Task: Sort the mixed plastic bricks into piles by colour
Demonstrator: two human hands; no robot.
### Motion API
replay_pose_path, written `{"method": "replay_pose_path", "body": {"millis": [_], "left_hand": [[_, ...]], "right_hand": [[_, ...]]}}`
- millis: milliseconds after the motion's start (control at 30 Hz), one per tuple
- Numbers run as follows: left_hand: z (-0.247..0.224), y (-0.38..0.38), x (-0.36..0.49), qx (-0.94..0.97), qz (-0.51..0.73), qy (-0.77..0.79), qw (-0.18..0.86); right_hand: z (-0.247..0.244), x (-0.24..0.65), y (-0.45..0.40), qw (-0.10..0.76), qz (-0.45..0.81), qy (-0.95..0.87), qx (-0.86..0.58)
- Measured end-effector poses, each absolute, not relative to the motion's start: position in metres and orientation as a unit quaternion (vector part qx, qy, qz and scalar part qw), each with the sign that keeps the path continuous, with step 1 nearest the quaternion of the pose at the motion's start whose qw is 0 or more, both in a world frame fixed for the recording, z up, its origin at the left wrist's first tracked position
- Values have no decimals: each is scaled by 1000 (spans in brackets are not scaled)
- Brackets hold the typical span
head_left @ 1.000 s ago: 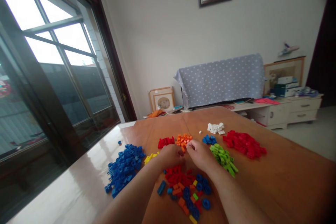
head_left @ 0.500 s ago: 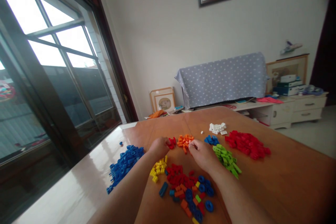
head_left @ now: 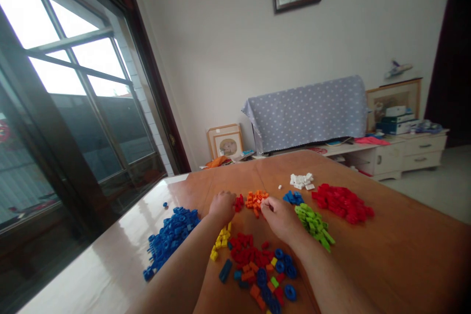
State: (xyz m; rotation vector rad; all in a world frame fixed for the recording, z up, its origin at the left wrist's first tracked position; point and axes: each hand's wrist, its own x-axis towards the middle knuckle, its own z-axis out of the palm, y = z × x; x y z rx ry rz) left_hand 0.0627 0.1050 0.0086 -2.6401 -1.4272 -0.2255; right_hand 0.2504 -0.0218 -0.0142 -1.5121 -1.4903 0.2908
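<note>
My left hand (head_left: 222,207) is beside a small heap of red bricks (head_left: 239,202), back of the hand up and fingers curled inward. Whatever those fingers hold, if anything, is hidden. At the right edge of a pile of small orange bricks (head_left: 255,199), my right hand (head_left: 276,210) is closed, thumb and fingers pinched together; what is in the pinch is too small to make out. Yellow bricks (head_left: 222,238) lie under my left wrist, partly covered by the forearm. Between my forearms spreads a mixed heap of red bricks (head_left: 250,254), orange pieces and blue wheels (head_left: 290,292).
A large blue pile (head_left: 172,235) is left of my left arm. Right of my right hand lie green bricks (head_left: 314,225), a small blue heap (head_left: 293,197), white pieces (head_left: 302,181) and a big red pile (head_left: 342,202). The table (head_left: 401,250) extends toward a low cabinet (head_left: 395,159).
The view has shifted slightly. My left hand has turned so its back faces up more, beside the small red heap. My right hand remains closed beside the orange pile.
</note>
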Motion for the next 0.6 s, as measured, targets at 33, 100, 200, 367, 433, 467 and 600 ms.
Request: {"method": "replay_pose_path", "body": {"millis": [33,100,200,367,433,467,600], "left_hand": [[9,105,62,-874,-73,-476,73],[10,104,62,-869,-68,-483,80],[12,102,60,-864,-62,-493,81],[19,90,58,-863,-66,-498,61],[22,83,57,-865,-66,-496,44],[23,79,57,-866,-65,-494,32],[25,59,52,-874,-55,-483,-16]], "right_hand": [[-15,250,-22,479,120,-610,-619],[-15,251,-22,479,122,-609,-620],[-14,251,-22,477,125,-608,-623],[-13,252,-24,462,122,-609,-633],[-14,252,-23,446,125,-609,-644],[-15,253,-23,436,127,-611,-649],[-19,254,-21,405,144,-623,-654]]}}
